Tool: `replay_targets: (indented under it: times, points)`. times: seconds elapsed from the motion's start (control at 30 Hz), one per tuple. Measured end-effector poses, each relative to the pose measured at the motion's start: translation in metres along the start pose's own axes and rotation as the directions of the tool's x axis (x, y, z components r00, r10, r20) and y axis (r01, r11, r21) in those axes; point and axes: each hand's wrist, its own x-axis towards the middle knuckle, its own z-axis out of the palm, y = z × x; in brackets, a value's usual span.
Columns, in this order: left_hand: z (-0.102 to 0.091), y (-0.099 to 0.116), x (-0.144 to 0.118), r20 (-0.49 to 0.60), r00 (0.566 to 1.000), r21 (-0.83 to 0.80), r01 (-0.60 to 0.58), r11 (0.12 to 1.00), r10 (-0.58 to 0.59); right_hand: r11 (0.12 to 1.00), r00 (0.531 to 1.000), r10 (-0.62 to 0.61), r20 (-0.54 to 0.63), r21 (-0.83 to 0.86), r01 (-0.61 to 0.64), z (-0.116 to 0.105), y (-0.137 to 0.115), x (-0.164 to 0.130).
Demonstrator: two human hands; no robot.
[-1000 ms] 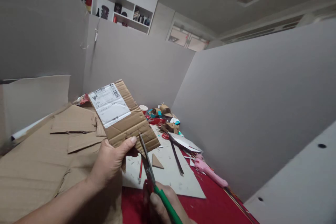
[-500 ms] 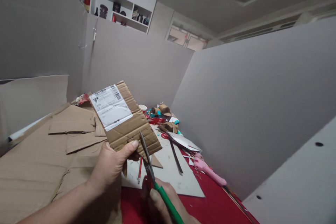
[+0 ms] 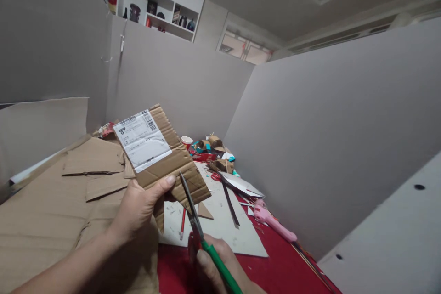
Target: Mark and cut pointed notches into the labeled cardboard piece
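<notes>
My left hand point(image 3: 139, 206) grips the lower edge of a brown corrugated cardboard piece point(image 3: 174, 170) with a white shipping label point(image 3: 142, 140) on it, held up above the table. In my right hand point(image 3: 220, 268), low in the view, are green-handled scissors point(image 3: 198, 229). Their blades point up and away and meet the lower edge of the cardboard piece beside my left thumb. A narrow strip of the cardboard hangs down below my left hand.
Large flat cardboard sheets point(image 3: 51, 202) cover the left of the red table point(image 3: 285, 271). A grey board point(image 3: 220, 225) lies under the scissors with a red pencil point(image 3: 182, 223), a cardboard triangle point(image 3: 204, 211) and a dark strip point(image 3: 230, 204). A pink glue gun point(image 3: 274, 223), red scissors and craft clutter point(image 3: 210, 151) lie farther back; grey partitions enclose the table.
The scissor blades have worked a little further along the cardboard's lower edge, and a strip now hangs below my left hand. The cardboard piece has shifted slightly left.
</notes>
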Motion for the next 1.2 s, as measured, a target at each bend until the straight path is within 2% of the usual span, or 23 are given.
replay_targets:
  times: [0.2, 0.4, 0.53, 0.63, 0.8, 0.93, 1.2]
  points:
    - [0.001, -0.005, -0.003, 0.003, 1.000, 0.028, -0.014, 1.000, 0.014, 1.000, 0.998, 0.018, 0.054, -0.010, -0.017, -0.005, -0.015, 0.005]
    - [0.001, -0.007, -0.002, 0.027, 1.000, 0.041, -0.014, 0.999, 0.013, 0.994, 0.994, 0.107, 0.029, -0.032, -0.106, -0.005, -0.011, 0.001]
    - [-0.001, -0.005, -0.002, 0.028, 0.999, 0.074, -0.028, 0.997, 0.026, 0.997, 0.996, 0.082, 0.040, -0.009, -0.082, -0.006, -0.006, -0.001]
    - [-0.001, -0.004, -0.003, 0.036, 0.999, 0.099, -0.012, 0.995, 0.008, 0.995, 0.996, 0.094, -0.001, -0.011, -0.094, -0.005, -0.002, -0.002]
    - [0.002, -0.005, -0.005, 0.023, 1.000, 0.057, -0.014, 0.998, 0.012, 0.996, 0.997, 0.083, -0.003, -0.013, -0.083, -0.004, -0.006, 0.000]
    - [0.003, -0.007, -0.006, 0.056, 0.998, 0.026, -0.011, 1.000, 0.010, 0.999, 0.999, 0.050, 0.012, -0.017, -0.049, -0.004, -0.013, 0.003]
    - [0.004, -0.007, -0.006, 0.029, 0.999, -0.011, 0.016, 1.000, -0.016, 0.999, 1.000, 0.016, 0.009, 0.034, -0.017, -0.004, -0.007, 0.004]
